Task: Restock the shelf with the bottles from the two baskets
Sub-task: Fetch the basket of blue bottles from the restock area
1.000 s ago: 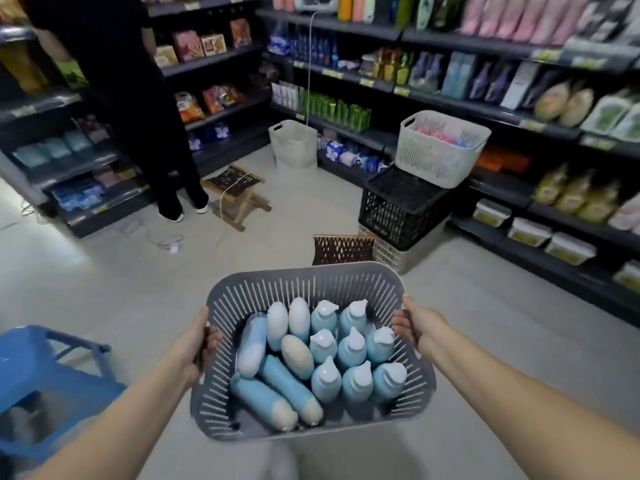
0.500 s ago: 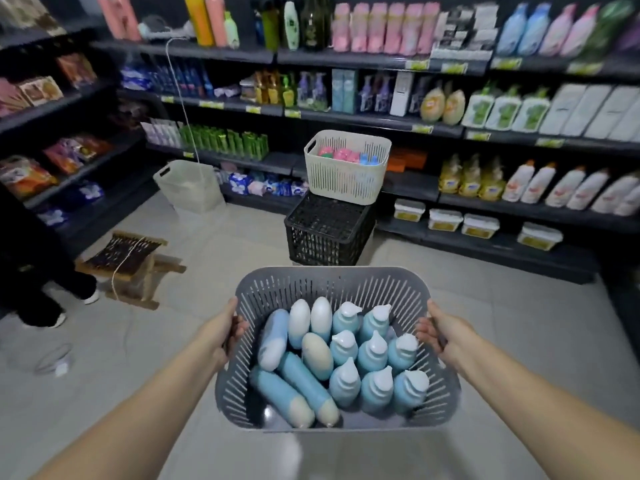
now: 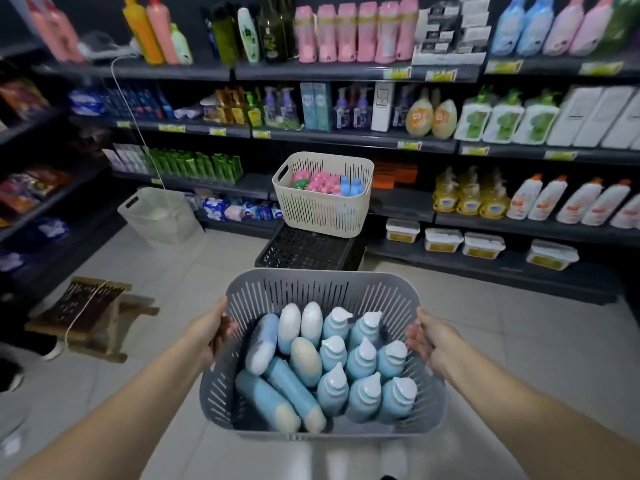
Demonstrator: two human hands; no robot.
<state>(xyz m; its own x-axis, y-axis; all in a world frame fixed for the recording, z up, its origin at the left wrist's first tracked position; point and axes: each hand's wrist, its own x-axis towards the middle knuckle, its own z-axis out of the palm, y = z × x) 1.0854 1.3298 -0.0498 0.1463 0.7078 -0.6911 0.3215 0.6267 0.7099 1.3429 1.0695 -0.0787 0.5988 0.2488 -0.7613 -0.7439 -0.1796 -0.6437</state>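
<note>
I carry a grey slotted basket (image 3: 311, 289) in front of me, above the floor. My left hand (image 3: 211, 332) grips its left handle and my right hand (image 3: 427, 336) grips its right handle. Inside it are several light-blue bottles with white caps (image 3: 360, 355), some upright, some lying down. A cream basket (image 3: 322, 213) holding pink and blue bottles stands ahead on a black crate (image 3: 308, 251). The dark shelf unit (image 3: 346, 138) behind it carries rows of bottles.
An empty cream basket (image 3: 159, 216) stands on the floor at the left, by the shelf corner. A low wooden stool (image 3: 86, 311) sits on the floor at the left. A person's shoe (image 3: 52, 351) shows at the left edge. Pale floor tiles lie between me and the crate.
The view has swung right and moved closer to the shelves and the cream basket. The standing person has left the view except for a foot. Both hands keep hold of the grey basket.
</note>
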